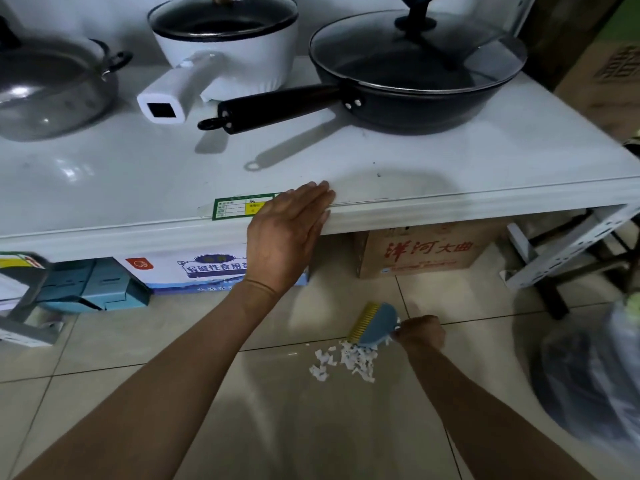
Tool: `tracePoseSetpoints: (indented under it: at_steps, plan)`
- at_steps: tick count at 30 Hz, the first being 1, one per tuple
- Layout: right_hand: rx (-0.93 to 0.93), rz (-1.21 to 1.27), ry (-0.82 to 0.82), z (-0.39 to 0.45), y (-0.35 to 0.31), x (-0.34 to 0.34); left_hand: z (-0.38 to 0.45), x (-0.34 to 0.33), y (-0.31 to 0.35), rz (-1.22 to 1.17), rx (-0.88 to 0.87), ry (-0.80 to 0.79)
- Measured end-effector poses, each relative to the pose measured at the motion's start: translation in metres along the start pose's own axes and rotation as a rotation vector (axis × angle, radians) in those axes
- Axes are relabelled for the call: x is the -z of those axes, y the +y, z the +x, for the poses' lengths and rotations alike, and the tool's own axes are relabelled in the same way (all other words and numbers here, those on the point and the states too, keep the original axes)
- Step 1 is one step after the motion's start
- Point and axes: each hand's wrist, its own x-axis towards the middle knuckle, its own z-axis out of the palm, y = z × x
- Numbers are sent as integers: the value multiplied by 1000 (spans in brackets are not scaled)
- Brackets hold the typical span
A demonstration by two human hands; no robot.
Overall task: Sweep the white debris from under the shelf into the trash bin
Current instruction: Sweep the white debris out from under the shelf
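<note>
Tiled floor [138,341]: right hand [420,332] grips brush [374,323] over white debris [346,362]; left hand [287,233] flat, fingers together, on shelf edge [450,213].

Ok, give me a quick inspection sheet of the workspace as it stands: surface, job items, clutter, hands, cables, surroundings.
Surface: beige tiled floor, glossy, dark grout lines.
Job's things: white debris in a loose pile on the floor in front of the shelf; blue brush with yellow bristles at its top edge; trash bin with a clear liner at right.
Clutter: cardboard box and printed carton under the shelf; blue dustpan at left.
Hands: left hand flat on the white shelf edge; right hand grips the brush.
Cables: nothing seen.
Surroundings: black pan, white pot and steel pot on the shelf.
</note>
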Motion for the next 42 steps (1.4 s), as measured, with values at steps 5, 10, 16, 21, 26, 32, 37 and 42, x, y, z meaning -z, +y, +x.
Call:
tracePoseSetpoints:
  at_steps: [5, 10, 16, 21, 26, 32, 37, 42]
  plan:
    - [-13, 133, -133, -31, -6, -2, 1, 2, 0, -16, 4, -16]
    - [202, 25, -265, -77, -6, -57, 0, 2, 0, -17, -15, -21]
    - [321, -130, -103, -75, 3, -76, -1, 1, -2, -10, -35, -11]
    - [294, -224, 23, -30, 19, -24, -1, 2, -1, 4, -40, -12]
    - [186, -220, 102, 2, 41, 15, -1, 2, -1, 5, -35, -16]
    - [105, -72, 58, 3, 32, 20, -1, 3, 0, 6, -19, -27]
    - [104, -6, 36, 14, 0, -8, -2, 3, -1, -9, -27, -34]
    - [83, 57, 77, 21, -17, -9, -3, 2, -2, 4, -30, -16]
